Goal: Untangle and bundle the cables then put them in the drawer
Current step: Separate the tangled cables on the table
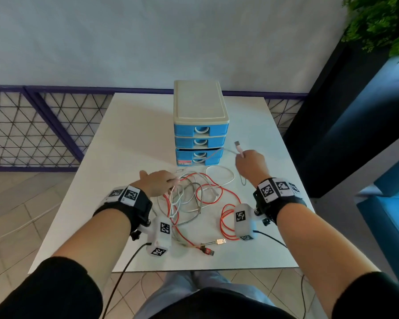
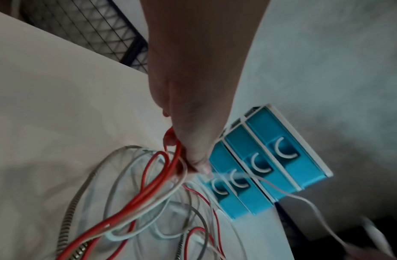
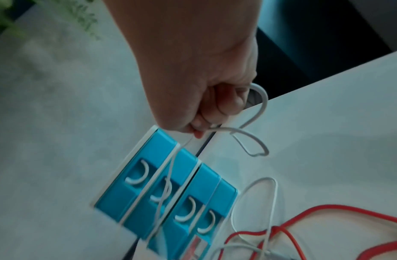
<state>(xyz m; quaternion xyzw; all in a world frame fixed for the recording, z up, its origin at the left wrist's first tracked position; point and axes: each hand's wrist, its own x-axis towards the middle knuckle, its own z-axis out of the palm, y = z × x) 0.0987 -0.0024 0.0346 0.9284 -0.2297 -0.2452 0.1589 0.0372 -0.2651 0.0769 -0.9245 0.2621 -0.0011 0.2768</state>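
Observation:
A tangle of cables lies on the white table (image 1: 129, 139): a red cable (image 1: 226, 196), a grey braided cable (image 1: 194, 217) and a white cable (image 1: 219, 168). My left hand (image 1: 158, 184) rests on the tangle's far left side. Its fingers curl round red cable (image 2: 157, 184) and white strands. My right hand (image 1: 251, 166) is raised right of the blue drawer unit (image 1: 200, 125). It grips the white cable (image 3: 257, 140) just below its USB plug (image 1: 238, 145). That cable stretches taut across the lower drawer fronts (image 3: 166, 193) toward the left hand.
A red USB plug (image 1: 209, 251) and a gold one (image 1: 221, 241) lie near the table's front edge. All drawers look shut or nearly so. A mesh fence (image 1: 32, 130) stands left, and a blue seat (image 1: 387, 203) and a plant (image 1: 382, 21) are on the right.

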